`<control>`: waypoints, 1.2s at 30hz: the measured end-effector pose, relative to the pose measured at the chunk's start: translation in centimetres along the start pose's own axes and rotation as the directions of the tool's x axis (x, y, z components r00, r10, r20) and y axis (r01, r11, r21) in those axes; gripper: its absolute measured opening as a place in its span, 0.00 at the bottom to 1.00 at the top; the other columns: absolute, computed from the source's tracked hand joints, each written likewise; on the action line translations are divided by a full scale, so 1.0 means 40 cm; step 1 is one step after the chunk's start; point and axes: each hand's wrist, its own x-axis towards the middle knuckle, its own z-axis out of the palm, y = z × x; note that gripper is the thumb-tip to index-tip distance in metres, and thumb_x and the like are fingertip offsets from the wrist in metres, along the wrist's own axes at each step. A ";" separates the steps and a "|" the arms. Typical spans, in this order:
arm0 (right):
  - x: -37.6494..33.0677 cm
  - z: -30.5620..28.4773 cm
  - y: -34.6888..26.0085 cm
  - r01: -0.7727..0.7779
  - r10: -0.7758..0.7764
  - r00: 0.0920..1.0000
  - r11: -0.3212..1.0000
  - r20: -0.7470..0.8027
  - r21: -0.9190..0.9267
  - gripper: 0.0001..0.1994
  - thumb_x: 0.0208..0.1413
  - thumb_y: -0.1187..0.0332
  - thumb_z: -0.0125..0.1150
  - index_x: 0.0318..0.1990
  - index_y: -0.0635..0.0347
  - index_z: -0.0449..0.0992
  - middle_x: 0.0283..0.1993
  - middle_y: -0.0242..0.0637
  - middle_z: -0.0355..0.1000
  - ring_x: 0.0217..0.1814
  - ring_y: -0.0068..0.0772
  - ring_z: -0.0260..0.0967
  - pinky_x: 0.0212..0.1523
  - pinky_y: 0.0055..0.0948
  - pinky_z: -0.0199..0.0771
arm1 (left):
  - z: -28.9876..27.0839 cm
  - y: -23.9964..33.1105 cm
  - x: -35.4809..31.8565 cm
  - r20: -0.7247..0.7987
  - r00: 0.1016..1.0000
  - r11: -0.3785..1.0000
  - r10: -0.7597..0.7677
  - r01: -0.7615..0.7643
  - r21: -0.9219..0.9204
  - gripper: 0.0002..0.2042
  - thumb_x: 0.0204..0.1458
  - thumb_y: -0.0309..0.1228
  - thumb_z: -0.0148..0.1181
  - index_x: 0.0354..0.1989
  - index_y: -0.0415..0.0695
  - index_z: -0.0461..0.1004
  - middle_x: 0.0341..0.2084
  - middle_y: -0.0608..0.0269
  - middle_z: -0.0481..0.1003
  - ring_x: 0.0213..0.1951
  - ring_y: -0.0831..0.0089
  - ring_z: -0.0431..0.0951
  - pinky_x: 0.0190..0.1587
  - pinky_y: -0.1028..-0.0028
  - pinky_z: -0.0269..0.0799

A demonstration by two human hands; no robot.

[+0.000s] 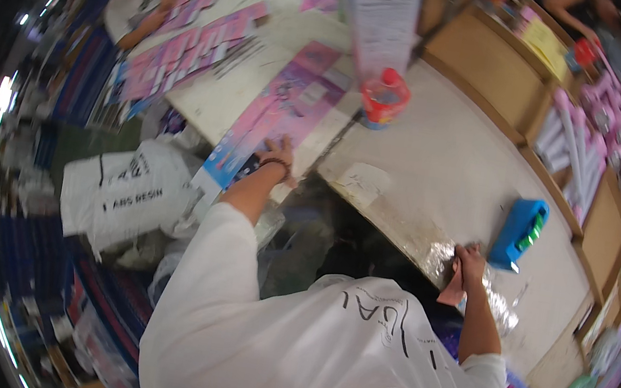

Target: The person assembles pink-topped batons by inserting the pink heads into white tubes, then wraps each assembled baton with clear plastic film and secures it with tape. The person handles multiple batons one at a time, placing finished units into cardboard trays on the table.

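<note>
My left hand (278, 155) rests with fingers spread on the near part of a long printed card (292, 103), coloured pink, purple and blue. The card lies slantwise on the left table. At the front edge of the right table, my right hand (469, 262) is closed around a small, flat, pinkish-brown piece (453, 289), whose lower end sticks out below the fingers. Shiny clear film (432, 252) lies about that hand. Just beyond it stands a blue tape dispenser (513, 236) with a shiny green roll.
A red, clear-sided container (383, 100) stands near the table seam. Cardboard trays (490, 68) line the right, beside pink-and-white wand-like toys (573, 153). Several pink cards (187, 55) lie far left, near another person (131, 7). A white sack (130, 195) sits below the left table.
</note>
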 end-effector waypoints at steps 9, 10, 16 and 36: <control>-0.044 -0.006 -0.056 -0.095 0.102 0.993 0.991 -0.065 0.098 0.12 0.47 0.66 0.66 0.23 0.65 0.74 0.18 0.34 0.71 0.15 0.26 0.67 0.16 0.25 0.67 | 0.015 0.011 0.024 -0.020 1.000 0.997 -0.014 0.015 0.079 0.72 0.24 0.47 0.80 0.67 0.53 0.18 0.67 0.34 0.31 0.64 0.39 0.52 0.64 0.54 0.55; -0.055 -0.006 -0.076 -0.115 0.124 0.991 0.976 -0.038 0.183 0.11 0.47 0.66 0.67 0.23 0.65 0.74 0.18 0.35 0.71 0.15 0.27 0.67 0.15 0.25 0.67 | 0.011 0.016 0.018 -0.016 1.000 0.996 -0.006 0.007 0.085 0.72 0.24 0.46 0.80 0.67 0.53 0.18 0.67 0.34 0.31 0.64 0.39 0.52 0.64 0.54 0.55; -0.084 -0.005 -0.127 -0.169 0.184 0.979 0.973 -0.090 0.155 0.13 0.46 0.66 0.68 0.22 0.68 0.73 0.18 0.38 0.70 0.15 0.28 0.67 0.15 0.25 0.69 | -0.010 0.030 -0.012 -0.005 1.000 0.996 -0.016 0.016 0.085 0.72 0.25 0.46 0.80 0.67 0.51 0.18 0.67 0.33 0.30 0.65 0.40 0.51 0.64 0.56 0.55; -0.069 -0.006 -0.102 -0.139 0.153 0.984 0.980 -0.095 0.141 0.14 0.46 0.66 0.68 0.22 0.69 0.73 0.18 0.39 0.70 0.15 0.28 0.67 0.15 0.26 0.67 | -0.001 0.016 0.014 -0.002 1.000 0.994 0.012 -0.012 0.108 0.72 0.25 0.51 0.78 0.68 0.51 0.19 0.67 0.33 0.32 0.64 0.34 0.48 0.64 0.51 0.52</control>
